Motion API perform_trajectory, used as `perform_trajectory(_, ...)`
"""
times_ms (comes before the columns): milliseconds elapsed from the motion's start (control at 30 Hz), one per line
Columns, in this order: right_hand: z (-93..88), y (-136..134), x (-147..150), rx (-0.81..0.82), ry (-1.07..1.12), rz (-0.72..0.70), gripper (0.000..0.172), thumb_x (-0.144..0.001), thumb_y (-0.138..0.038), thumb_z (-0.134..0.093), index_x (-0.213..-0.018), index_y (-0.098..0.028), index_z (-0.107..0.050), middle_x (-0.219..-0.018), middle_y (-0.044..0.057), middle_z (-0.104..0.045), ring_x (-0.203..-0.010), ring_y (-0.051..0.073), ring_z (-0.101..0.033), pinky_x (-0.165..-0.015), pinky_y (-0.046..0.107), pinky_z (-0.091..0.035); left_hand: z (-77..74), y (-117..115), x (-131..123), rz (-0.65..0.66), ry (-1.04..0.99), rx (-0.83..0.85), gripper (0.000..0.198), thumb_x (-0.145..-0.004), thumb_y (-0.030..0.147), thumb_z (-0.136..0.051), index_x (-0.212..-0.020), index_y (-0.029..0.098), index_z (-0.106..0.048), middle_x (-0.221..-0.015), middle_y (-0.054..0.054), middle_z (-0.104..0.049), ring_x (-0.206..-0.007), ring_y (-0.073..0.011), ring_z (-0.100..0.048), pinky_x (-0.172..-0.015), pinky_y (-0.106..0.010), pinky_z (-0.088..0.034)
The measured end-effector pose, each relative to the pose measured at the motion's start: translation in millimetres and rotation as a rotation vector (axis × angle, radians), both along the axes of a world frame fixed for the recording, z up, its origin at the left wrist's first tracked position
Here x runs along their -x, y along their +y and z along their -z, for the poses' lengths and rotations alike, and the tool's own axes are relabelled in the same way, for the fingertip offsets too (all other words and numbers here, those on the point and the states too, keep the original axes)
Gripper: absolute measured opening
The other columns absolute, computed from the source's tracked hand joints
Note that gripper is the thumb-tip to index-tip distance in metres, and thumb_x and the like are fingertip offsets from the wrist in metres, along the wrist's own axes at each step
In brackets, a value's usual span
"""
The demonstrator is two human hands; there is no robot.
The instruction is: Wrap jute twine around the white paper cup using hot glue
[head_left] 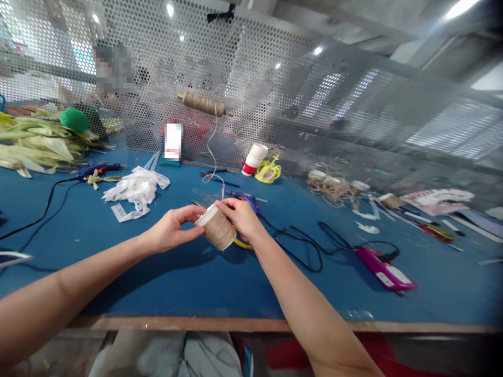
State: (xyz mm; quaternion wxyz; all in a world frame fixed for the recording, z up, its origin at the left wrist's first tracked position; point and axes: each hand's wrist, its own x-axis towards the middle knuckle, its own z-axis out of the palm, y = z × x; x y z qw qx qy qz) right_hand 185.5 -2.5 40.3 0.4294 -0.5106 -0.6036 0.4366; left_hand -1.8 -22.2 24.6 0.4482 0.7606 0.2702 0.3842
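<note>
Between my two hands is a paper cup (219,231) wound with brown jute twine, tilted, with a white band bare near one end. My left hand (175,229) grips its left side, thumb below and fingers above. My right hand (240,215) pinches at the white band, where the loose twine (214,152) meets the cup. That strand runs up to a twine spool (202,103) mounted on the perforated screen. Behind my right hand lies a blue glue gun (245,199), partly hidden. Part of a yellow ring-like thing (242,244) shows under my right wrist.
White lace (137,189) lies left of my hands, near another glue gun (100,170). Stacked paper cups (255,158) and a yellow crown-shaped piece (268,172) stand behind. A purple power strip (385,269) with black cable lies right. Corn husks (39,144) fill the far left.
</note>
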Motion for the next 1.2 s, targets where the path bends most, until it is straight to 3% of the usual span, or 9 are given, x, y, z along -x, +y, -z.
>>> perform_trajectory(167, -2.9, 1.1, -2.7, -0.075, -0.087, 0.059, 0.031, -0.067, -0.048, -0.058, -0.062, -0.017, -0.056, -0.053, -0.003, -0.049, -0.048, 0.010, -0.041, -0.048, 0.024, -0.033, 0.9, 1.2, 0.0, -0.021, -0.005, -0.019, 0.028, -0.076, 0.025, -0.054, -0.102, 0.014, -0.053, -0.099, -0.007, -0.061, -0.089, -0.0157, -0.057, -0.082, -0.027, -0.045)
perform_trajectory(467, -13.8, -2.4, -7.0, -0.123, 0.009, 0.152, 0.034, -0.065, -0.052, -0.059, -0.061, -0.019, -0.053, -0.053, -0.003, -0.046, -0.050, 0.010, -0.042, -0.048, 0.024, -0.037, -1.2, 2.8, 0.7, -0.031, 0.014, -0.027, 0.027, -0.077, 0.024, -0.054, -0.101, 0.012, -0.053, -0.099, -0.008, -0.060, -0.088, -0.0152, -0.056, -0.082, -0.027, -0.045)
perform_trajectory(867, 1.9, 0.6, -2.2, -0.176, -0.206, 0.042, 0.032, -0.075, -0.049, -0.050, -0.062, -0.019, -0.049, -0.055, -0.003, -0.046, -0.051, 0.011, -0.039, -0.049, 0.024, -0.031, 3.3, 1.7, 1.7, -0.017, -0.010, -0.023, 0.031, -0.077, 0.025, -0.054, -0.105, 0.013, -0.051, -0.094, -0.007, -0.063, -0.090, -0.0164, -0.056, -0.083, -0.029, -0.044)
perform_trajectory(1200, -3.0, -3.2, -1.9, -0.121, -0.275, -0.005, 0.031, -0.079, -0.048, -0.042, -0.063, -0.021, -0.042, -0.057, -0.005, -0.043, -0.052, 0.011, -0.038, -0.051, 0.024, -0.030, 3.8, 1.7, 0.6, 0.014, -0.021, -0.020, 0.030, -0.077, 0.025, -0.054, -0.105, 0.014, -0.053, -0.103, -0.007, -0.061, -0.094, -0.0164, -0.056, -0.085, -0.028, -0.044)
